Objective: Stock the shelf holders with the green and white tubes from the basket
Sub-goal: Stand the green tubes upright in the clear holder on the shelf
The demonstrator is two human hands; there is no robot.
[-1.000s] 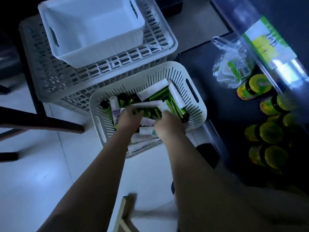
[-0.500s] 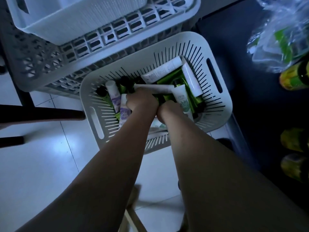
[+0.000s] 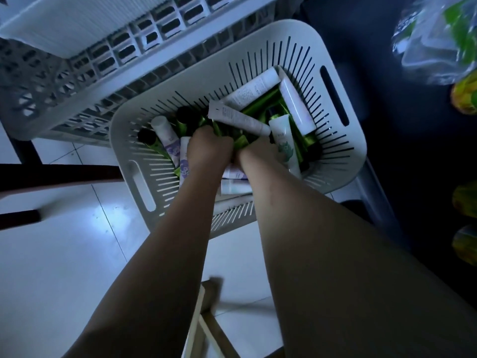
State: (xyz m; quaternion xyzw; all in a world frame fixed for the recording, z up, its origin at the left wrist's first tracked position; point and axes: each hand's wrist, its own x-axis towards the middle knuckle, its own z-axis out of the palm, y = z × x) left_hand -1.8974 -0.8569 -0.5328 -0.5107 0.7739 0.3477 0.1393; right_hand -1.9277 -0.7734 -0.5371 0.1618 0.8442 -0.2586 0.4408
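Curled tight, the left hand (image 3: 209, 151) grips a bunch of green tubes (image 3: 241, 142) deep in the basket (image 3: 260, 34), their ends poking up beside its knuckles. Touching it, the right hand (image 3: 258, 155) is buried in the pile; I cannot tell its grip. White tubes (image 3: 238, 117) lie just beyond both hands.

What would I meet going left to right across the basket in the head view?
Basket's left handle slot → leftmost white tube → left hand → right hand → green-printed white tube → basket's right handle slot → clear plastic bag.
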